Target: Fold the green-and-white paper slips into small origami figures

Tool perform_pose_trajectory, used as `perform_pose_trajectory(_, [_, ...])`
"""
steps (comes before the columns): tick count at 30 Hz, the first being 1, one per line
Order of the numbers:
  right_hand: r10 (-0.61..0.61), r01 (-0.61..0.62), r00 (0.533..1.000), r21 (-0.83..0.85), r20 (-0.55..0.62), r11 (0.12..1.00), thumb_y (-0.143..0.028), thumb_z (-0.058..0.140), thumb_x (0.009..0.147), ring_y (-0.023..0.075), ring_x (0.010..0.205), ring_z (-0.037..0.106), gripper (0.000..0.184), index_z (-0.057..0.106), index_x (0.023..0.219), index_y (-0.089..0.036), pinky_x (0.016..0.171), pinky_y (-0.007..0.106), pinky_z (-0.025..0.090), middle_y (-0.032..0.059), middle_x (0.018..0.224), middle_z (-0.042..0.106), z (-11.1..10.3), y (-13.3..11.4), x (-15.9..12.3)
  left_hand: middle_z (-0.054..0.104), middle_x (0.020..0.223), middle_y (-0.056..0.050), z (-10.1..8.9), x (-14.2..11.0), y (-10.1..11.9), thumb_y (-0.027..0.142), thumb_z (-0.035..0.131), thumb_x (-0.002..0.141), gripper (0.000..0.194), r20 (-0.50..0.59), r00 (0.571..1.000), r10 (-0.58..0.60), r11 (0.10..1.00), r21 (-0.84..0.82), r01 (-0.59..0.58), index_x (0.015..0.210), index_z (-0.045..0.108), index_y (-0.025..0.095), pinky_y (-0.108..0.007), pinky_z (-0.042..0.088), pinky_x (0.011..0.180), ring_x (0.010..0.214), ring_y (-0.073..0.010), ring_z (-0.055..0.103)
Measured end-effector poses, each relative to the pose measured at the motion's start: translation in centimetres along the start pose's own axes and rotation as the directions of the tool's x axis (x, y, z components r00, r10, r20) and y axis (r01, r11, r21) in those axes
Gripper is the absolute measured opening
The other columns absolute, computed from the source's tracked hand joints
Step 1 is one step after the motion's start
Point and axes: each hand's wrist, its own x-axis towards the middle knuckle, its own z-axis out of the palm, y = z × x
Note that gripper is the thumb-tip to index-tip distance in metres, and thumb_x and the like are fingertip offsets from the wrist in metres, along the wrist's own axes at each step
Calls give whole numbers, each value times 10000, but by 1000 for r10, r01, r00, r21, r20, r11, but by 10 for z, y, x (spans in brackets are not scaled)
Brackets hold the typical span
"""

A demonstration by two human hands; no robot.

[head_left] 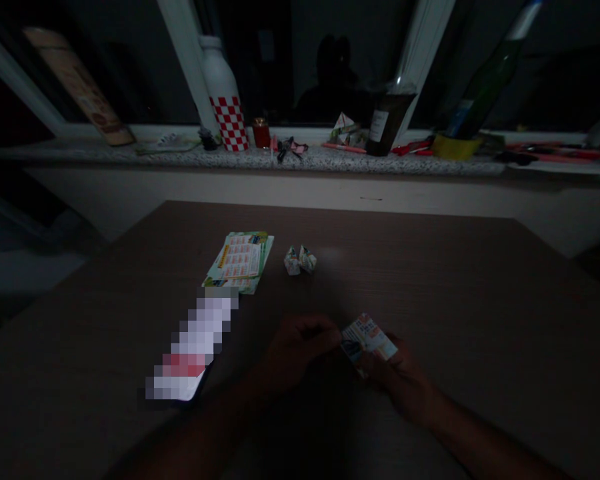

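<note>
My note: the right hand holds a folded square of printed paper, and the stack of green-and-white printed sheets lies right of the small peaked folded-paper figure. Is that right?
Not quite: in the head view, the stack of printed sheets lies left of the small folded-paper figure. The right hand does hold the folded square of printed paper.

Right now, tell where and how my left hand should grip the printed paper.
Probably pinch the printed paper at its left corner, from the left: that corner points toward your left hand, while the right hand covers part of the near edge.
</note>
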Motion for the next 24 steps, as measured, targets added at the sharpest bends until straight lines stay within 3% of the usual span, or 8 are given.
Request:
perform_pose_trajectory(3, [-23, 23, 1000, -40, -1, 999, -450, 460, 916, 90, 548, 365, 327, 549, 753, -181, 479, 198, 305, -26, 635, 437, 1, -3, 0, 505, 571, 25, 0, 1, -3, 366, 630, 770, 261, 15, 1000, -15, 1000, -15, 15, 656, 607, 132, -223, 312, 538, 543, -94, 427])
perform_pose_trajectory(9, [-28, 26, 1000, -182, -8, 983, -425, 404, 941, 76, 478, 267, 362, 440, 666, -193, 422, 196, 242, -56, 571, 328, 4, -11, -2, 501, 566, 27, 2, 1, -4, 373, 643, 752, 261, 2, 1000, -31, 998, -49, 31, 645, 598, 139, -221, 310, 532, 536, -94, 428])
perform_pose_trajectory(13, [-85, 87, 996, -193, 22, 977, -389, 409, 938, 75, 463, 258, 351, 410, 644, -198, 417, 201, 238, -58, 565, 311, 4, -14, 1, 485, 553, 32, 1, 2, -4, 378, 645, 745, 270, -47, 999, -23, 998, -56, 20, 633, 601, 137, -214, 300, 521, 518, -86, 408])
perform_pose_trajectory(16, [-153, 159, 987, -295, 44, 942, -304, 440, 922, 78, 479, 276, 339, 388, 605, -194, 443, 205, 255, -56, 565, 299, 6, -19, 3, 489, 560, 33, 1, 2, -4, 377, 653, 744, 261, -69, 998, -11, 999, -52, 7, 656, 611, 135, -208, 296, 512, 518, -84, 406])
perform_pose_trajectory(19, [-209, 198, 978, -371, 11, 907, -250, 445, 909, 83, 492, 291, 296, 409, 621, -193, 447, 205, 257, -52, 576, 309, 7, -21, 3, 488, 568, 32, 1, 2, -4, 384, 646, 759, 276, -31, 999, 12, 998, -64, -14, 650, 602, 134, -209, 307, 517, 525, -86, 412])
perform_pose_trajectory(24, [-200, 200, 979, -371, 41, 907, -271, 427, 923, 81, 476, 330, 314, 441, 620, -193, 438, 202, 277, -48, 565, 342, 3, -15, 2, 503, 582, 24, 1, 2, -5, 371, 631, 784, 269, -43, 998, 36, 998, -51, -38, 677, 607, 126, -206, 324, 522, 534, -87, 428])
